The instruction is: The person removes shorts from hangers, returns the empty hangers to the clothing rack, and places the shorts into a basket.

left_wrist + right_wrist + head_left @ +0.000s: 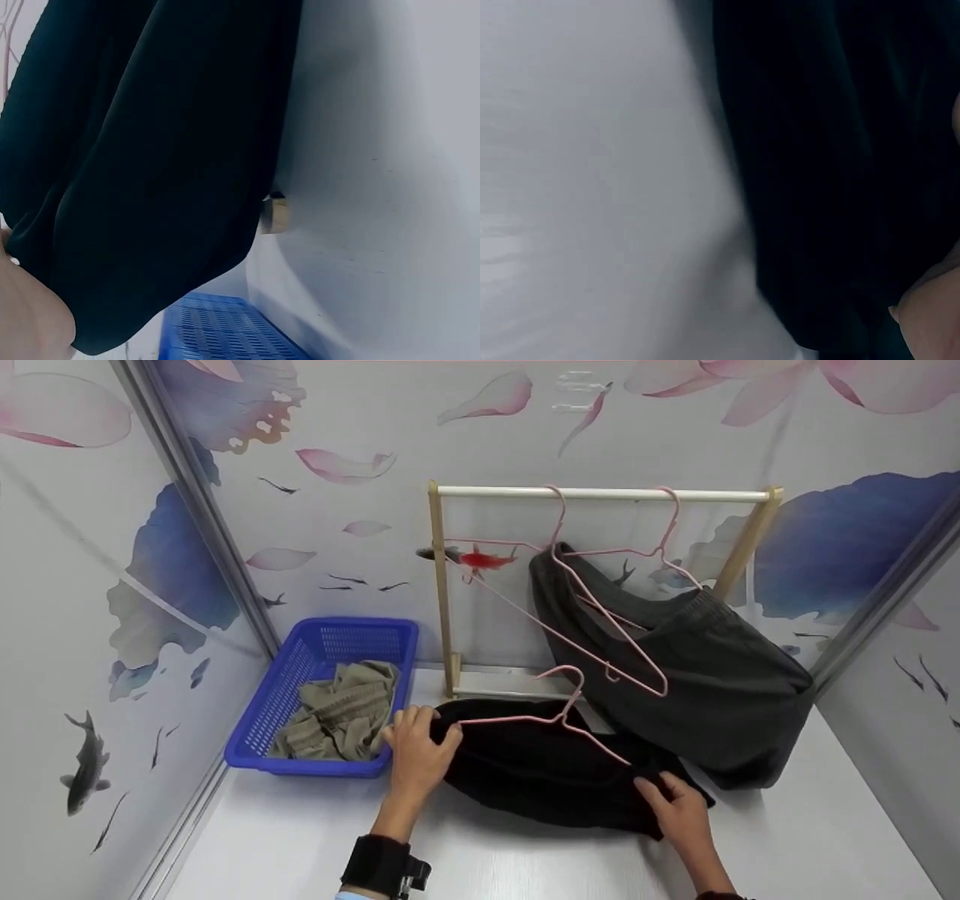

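Observation:
A pink clothes hanger (pixel 564 718) lies across the opening of a black garment (pixel 540 787), its hook pointing up. Both of its ends run into the cloth. At the left end my left hand (pixel 420 754) pinches the garment's edge, with thumb and fingertips right beside the hanger's arm. My right hand (pixel 681 814) grips the edge at the other end, thumb on top of the cloth. In the left wrist view the black cloth (pixel 165 165) hangs down in folds; in the right wrist view it drops past the thumb (pixel 934 322).
Behind stands a rack with a white rail (pixel 495 492) and wooden posts. A dark grey garment (pixel 697 682) hangs there on a pink hanger, beside a bare pink hanger (pixel 645 664). To the left, a blue basket (pixel 247 754) holds khaki clothing (pixel 341 712). Patterned panels enclose the white table (pixel 300 832).

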The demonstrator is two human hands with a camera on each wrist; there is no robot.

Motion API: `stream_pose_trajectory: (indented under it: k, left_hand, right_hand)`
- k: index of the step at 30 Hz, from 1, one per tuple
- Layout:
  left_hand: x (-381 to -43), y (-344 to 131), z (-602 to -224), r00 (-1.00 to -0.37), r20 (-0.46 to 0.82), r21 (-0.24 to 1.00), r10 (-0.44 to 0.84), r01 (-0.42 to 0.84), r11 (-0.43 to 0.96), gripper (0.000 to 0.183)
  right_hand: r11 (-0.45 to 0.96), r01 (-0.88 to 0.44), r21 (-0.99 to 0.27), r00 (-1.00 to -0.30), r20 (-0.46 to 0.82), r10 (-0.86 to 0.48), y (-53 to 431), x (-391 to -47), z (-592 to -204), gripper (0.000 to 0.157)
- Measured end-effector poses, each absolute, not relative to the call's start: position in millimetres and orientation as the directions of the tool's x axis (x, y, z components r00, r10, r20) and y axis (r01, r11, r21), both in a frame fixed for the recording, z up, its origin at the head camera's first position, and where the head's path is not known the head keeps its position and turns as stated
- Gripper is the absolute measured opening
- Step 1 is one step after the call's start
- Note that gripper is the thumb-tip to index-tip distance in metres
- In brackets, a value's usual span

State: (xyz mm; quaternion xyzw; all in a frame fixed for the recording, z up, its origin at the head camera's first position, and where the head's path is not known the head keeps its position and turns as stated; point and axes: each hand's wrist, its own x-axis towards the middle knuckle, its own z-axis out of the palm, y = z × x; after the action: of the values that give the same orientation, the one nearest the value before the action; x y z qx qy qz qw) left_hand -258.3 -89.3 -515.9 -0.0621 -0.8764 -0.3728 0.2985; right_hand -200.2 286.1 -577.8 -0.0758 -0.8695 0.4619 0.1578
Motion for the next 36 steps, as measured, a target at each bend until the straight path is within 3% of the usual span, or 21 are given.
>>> stream_pose_trajectory:
  k: [3, 7, 11, 15, 19, 25, 30, 36]
  left_hand:
    - [-258.8, -87.9, -513.1, -0.795, 0.597, 0.616, -0.109, 0.367, 0.697, 0.02]
    - [-259.3, -87.7, -509.6, -0.779, 0.619, 0.627, -0.104, 0.41, 0.662, 0.015]
    - [-258.0, -89.4, -508.3, -0.759, 0.644, 0.628, -0.097, 0.453, 0.632, 0.012]
    - [-257.9, -90.2, -508.1, -0.759, 0.644, 0.638, -0.094, 0.465, 0.614, 0.011]
    - [-254.8, -90.0, -508.1, -0.833, 0.538, 0.699, -0.13, 0.355, 0.62, 0.019]
    - [-250.6, -87.8, -504.5, -0.943, 0.268, 0.76, -0.199, 0.08, 0.645, 0.054]
    - [-251.1, -86.8, -500.6, -0.954, 0.209, 0.753, -0.217, 0.015, 0.657, 0.073]
    - [-251.6, -89.3, -503.8, -0.939, 0.241, 0.784, -0.247, 0.038, 0.62, 0.06]
  right_hand:
    - [0.607, -0.02, -0.794, -0.946, 0.211, 0.245, 286.5, -198.7, -572.9, 0.022]
    - [0.657, -0.051, -0.752, -0.95, 0.24, 0.201, 286.0, -196.0, -566.0, 0.031]
    - [0.658, -0.108, -0.746, -0.937, 0.297, 0.184, 285.2, -194.9, -561.4, 0.016]
    - [0.597, -0.122, -0.793, -0.909, 0.331, 0.253, 283.6, -195.0, -556.8, 0.025]
    - [0.586, -0.123, -0.801, -0.881, 0.36, 0.307, 279.4, -193.5, -551.6, 0.023]
    - [0.604, -0.199, -0.771, -0.838, 0.453, 0.302, 273.6, -195.2, -546.7, 0.023]
    - [0.606, -0.234, -0.761, -0.817, 0.491, 0.302, 271.9, -195.8, -545.9, 0.018]
    - [0.593, -0.223, -0.774, -0.824, 0.474, 0.309, 271.7, -194.2, -547.6, 0.01]
